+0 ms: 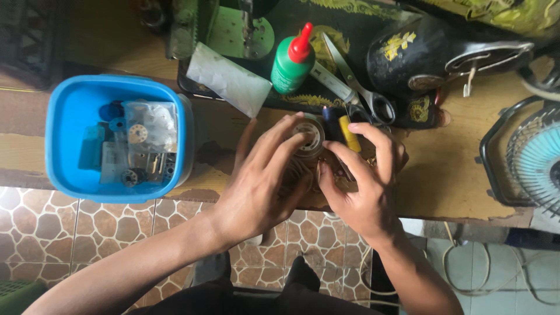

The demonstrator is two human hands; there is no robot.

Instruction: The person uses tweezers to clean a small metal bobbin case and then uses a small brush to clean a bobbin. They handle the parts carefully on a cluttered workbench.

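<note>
Now – round tape roll (308, 137) between left hand (265, 184) and right hand (361, 181) – fingers of both gripping it.

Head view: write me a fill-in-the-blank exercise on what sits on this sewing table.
1. The plastic box of small sewing parts is ____ in colour.
2. The green bottle has a ____ cap.
3. Both hands, left and right, touch a round ____.
4. The scissors lie to the ____ of the green bottle.

Missing words: blue; red; spool; right
</note>
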